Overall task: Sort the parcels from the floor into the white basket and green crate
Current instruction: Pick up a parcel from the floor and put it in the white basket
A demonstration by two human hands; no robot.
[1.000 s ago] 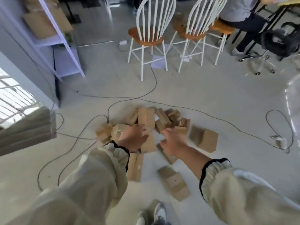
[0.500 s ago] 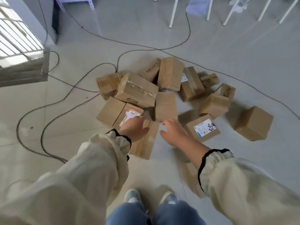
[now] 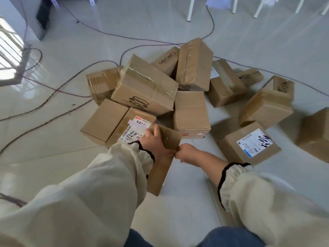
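Several brown cardboard parcels lie in a heap on the pale tiled floor. Nearest me is a long flat parcel (image 3: 160,175). My left hand (image 3: 154,142) rests on its top with fingers over the far edge, and my right hand (image 3: 187,153) grips its right edge. Left of it sits a parcel with a white shipping label (image 3: 131,129). A large taped parcel (image 3: 146,88) tops the heap, beside one printed SIBIONICS (image 3: 166,58). Another labelled parcel (image 3: 249,143) lies to the right. Neither the white basket nor the green crate is in view.
Dark cables (image 3: 58,90) snake across the floor left of and behind the heap. White chair legs (image 3: 189,9) stand at the top. A window grille (image 3: 12,50) is at the left edge. My knees in blue jeans (image 3: 222,237) show at the bottom.
The view has dropped closer to the heap. Both hands came down onto the near long parcel; the right hand has closed on its edge.
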